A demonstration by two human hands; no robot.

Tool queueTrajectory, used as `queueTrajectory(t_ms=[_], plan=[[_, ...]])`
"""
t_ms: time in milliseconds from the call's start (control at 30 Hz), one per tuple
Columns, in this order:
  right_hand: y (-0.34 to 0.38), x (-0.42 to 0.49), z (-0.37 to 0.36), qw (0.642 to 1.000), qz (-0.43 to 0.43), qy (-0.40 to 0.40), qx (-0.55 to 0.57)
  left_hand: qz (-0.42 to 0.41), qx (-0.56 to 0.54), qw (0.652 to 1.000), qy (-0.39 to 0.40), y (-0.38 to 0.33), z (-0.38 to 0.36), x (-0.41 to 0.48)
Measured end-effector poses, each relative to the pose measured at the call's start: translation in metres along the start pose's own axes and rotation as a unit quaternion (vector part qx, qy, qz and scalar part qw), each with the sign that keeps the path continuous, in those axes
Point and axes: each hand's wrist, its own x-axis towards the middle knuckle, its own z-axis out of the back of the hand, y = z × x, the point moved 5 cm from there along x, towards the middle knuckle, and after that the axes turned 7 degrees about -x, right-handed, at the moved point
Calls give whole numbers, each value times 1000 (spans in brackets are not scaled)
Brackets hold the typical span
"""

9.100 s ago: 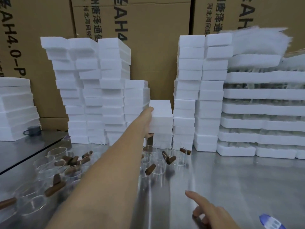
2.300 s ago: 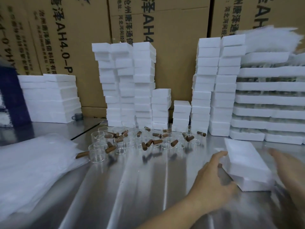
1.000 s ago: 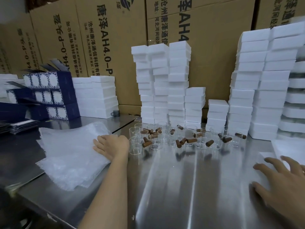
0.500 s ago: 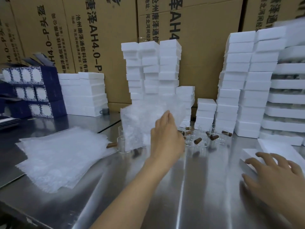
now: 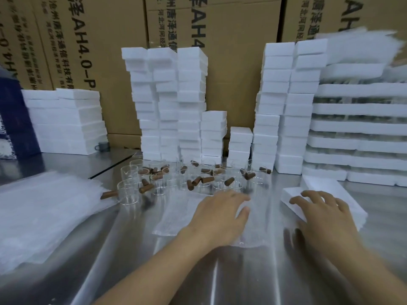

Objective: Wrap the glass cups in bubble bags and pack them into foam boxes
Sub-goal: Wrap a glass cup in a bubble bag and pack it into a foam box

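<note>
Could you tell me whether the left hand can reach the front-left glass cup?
Probably yes: the left hand lies flat on the bubble bag, and the glass cup stands to its left with nothing standing between.

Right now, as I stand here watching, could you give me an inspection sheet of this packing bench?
Surface: steel table, shiny.
Job's things: glass cups with brown handles clustered mid-table; one bubble bag flat in front of them; bag pile at left; foam box at right.
Clutter: grey mug at the back left.
Hands: left hand flat on the bubble bag; right hand spread on the foam box.
Cables: nothing seen.
Surroundings: foam stacks, foam trays at right, cardboard cartons behind, blue boxes far left.
</note>
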Motion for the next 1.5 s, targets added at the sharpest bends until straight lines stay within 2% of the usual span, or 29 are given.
queueTrajectory(t_ms=[133,200,267,367,467,567,667,733,867,1033,1300,1500], plan=[[-7,4,3,999,-23,-4,47,47,54,980,184,30,-33,-1],[-11,8,1,997,-23,-15,72,50,44,979,193,34,-37,1],[-15,11,-1,995,-22,-30,93,43,39,985,165,34,-34,4],[-20,11,1,989,-21,-80,125,54,-10,995,83,40,-18,10],[-21,12,1,984,-18,-111,135,75,-65,989,-106,65,22,14],[-19,9,6,980,-9,-143,140,140,-39,946,-290,108,67,6],[-15,9,10,983,3,-129,134,251,18,888,-386,158,90,-18],[-12,11,8,988,11,-106,107,316,25,869,-379,186,91,-31],[-11,11,0,995,21,-75,64,402,11,864,-302,213,79,-41],[-13,12,-1,998,17,-52,22,415,34,874,-252,210,78,-34],[-19,10,-9,998,-49,-10,-38,428,61,891,-136,220,78,-30],[-20,7,-8,998,-44,5,-51,439,56,886,-138,213,96,-34]])
